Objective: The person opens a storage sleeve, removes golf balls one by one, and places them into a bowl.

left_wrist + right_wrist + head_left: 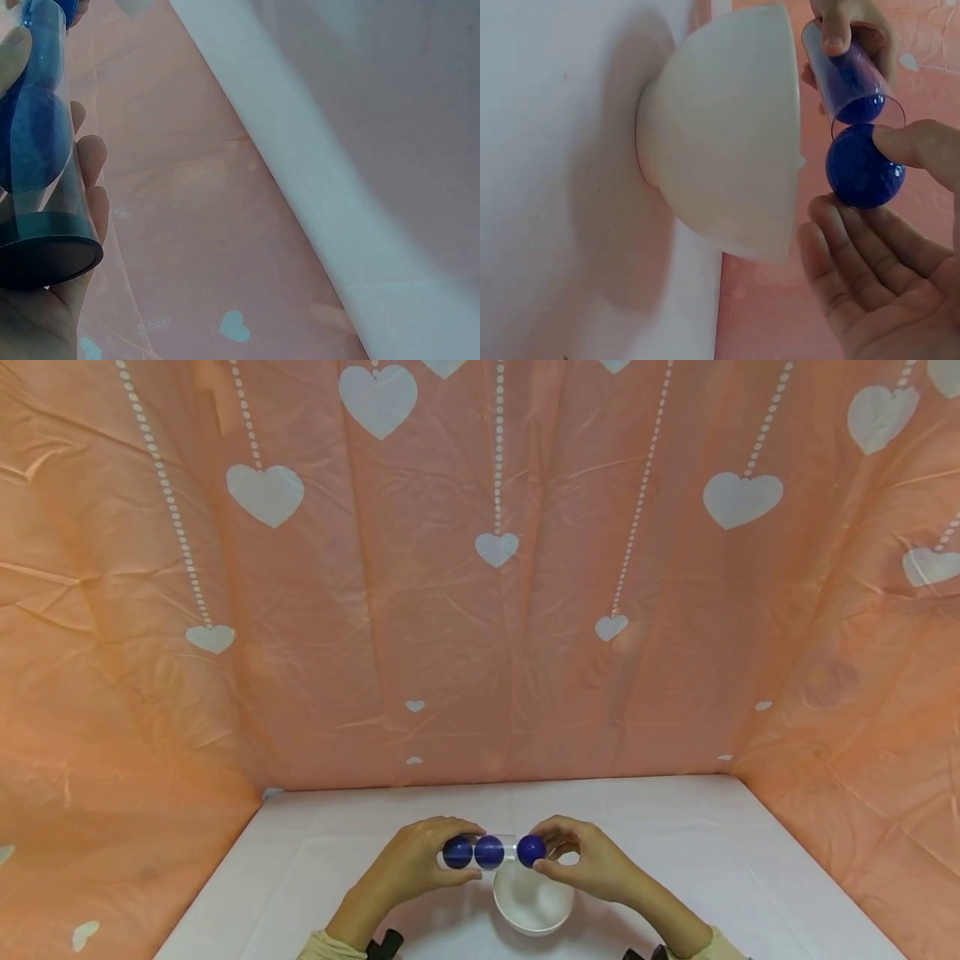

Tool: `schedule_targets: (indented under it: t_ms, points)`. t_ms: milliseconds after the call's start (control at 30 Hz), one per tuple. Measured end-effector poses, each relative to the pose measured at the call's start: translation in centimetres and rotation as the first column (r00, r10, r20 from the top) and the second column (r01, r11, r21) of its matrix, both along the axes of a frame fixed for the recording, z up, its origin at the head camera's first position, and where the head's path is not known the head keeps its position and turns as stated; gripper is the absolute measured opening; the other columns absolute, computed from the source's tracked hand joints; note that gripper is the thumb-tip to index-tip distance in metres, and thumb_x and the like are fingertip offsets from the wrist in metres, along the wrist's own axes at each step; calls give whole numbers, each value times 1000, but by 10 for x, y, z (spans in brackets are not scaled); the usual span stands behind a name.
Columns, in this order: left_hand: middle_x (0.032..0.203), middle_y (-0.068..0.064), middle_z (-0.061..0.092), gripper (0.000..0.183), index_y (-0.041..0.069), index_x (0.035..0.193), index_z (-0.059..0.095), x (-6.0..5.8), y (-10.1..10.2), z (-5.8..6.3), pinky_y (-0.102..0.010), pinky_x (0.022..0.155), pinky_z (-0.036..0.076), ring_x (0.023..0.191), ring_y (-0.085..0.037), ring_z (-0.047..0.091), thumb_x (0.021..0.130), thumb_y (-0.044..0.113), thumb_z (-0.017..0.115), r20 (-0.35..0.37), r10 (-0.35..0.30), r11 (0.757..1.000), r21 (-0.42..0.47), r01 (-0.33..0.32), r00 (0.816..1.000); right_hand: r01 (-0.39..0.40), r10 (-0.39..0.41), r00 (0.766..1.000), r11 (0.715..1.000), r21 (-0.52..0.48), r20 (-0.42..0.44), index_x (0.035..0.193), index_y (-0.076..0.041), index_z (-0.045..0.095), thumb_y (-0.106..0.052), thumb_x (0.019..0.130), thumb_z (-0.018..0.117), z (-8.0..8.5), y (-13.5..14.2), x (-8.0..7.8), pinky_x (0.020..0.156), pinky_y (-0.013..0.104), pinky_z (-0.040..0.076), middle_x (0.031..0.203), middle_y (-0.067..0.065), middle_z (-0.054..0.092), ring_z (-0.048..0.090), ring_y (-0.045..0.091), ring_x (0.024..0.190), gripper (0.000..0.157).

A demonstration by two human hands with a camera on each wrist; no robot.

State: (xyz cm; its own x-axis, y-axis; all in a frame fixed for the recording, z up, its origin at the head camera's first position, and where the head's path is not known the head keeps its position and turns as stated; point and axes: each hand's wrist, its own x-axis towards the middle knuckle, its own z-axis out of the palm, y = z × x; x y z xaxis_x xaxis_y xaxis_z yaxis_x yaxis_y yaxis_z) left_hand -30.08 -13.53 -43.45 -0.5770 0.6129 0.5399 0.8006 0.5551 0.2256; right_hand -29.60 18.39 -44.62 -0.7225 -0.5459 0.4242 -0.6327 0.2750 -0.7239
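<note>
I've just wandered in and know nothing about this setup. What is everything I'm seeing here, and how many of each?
Balls: three, deep blue, two inside the tube, one at its open end
Tube: one, clear, held sideways above the table
Cap: one, dark, on the tube's other end
Bowl: one, white, upright on the table
Table: one, white, under the bowl
Cloth: count unclear, orange-pink, behind and at both sides
Hearts: many, white, scattered over the cloth
Dotted lines: several, white, running down to hearts
Black gear: parts at both wrists
Sleeves: two, pale yellow, on the forearms
Left-hand grip: one, around the tube
Right-hand grip: one, pinching the third ball
</note>
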Motion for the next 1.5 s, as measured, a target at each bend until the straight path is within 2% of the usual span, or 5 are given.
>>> schedule_targets:
  t_ms: [133, 333, 767, 1167, 1500]
  points:
    - [113, 10, 77, 50, 24, 127, 76, 0, 0, 0, -34, 88, 60, 100, -5, 69, 84, 42, 93, 7, 7, 1000, -7, -7, 1000, 31, -31, 999, 997, 67, -10, 120, -11, 73, -21, 96, 83, 2, 6, -1, 81, 36, 60, 104, -4, 76, 68, 7, 92, 28]
    - [113, 9, 77, 50, 24, 127, 76, 1, 1, 0, -35, 88, 61, 100, -5, 70, 84, 40, 94, 21, 15, 1000, -13, -15, 1000, 43, -44, 999, 992, 119, 5, 119, -11, 74, -23, 94, 85, 6, 12, 0, 79, 35, 57, 104, -4, 74, 69, 17, 92, 31]
    - [115, 8, 77, 51, 23, 128, 75, 2, 2, 0, -35, 89, 61, 102, -7, 70, 83, 37, 95, 32, 11, 1000, -18, -11, 999, 0, 4, 1000, 985, 171, -21, 113, -14, 75, -22, 91, 87, 4, 14, -1, 74, 34, 53, 102, -5, 75, 69, 18, 89, 27]
    - [116, 9, 77, 49, 24, 128, 76, 3, 2, 2, -36, 91, 61, 104, -6, 70, 84, 38, 94, 50, 11, 1000, -24, -10, 999, -19, 24, 999, 986, 167, -30, 114, -12, 75, -20, 91, 88, 3, 14, -2, 69, 31, 57, 102, -3, 75, 68, 20, 87, 27]
    - [116, 11, 77, 49, 25, 128, 75, 3, 2, 1, -35, 91, 60, 104, -6, 70, 85, 40, 93, 55, 12, 1000, -23, -11, 998, -22, 31, 998, 989, 148, -57, 108, -10, 75, -12, 93, 85, 3, 12, -3, 67, 27, 57, 98, 2, 75, 65, 7, 83, 18]
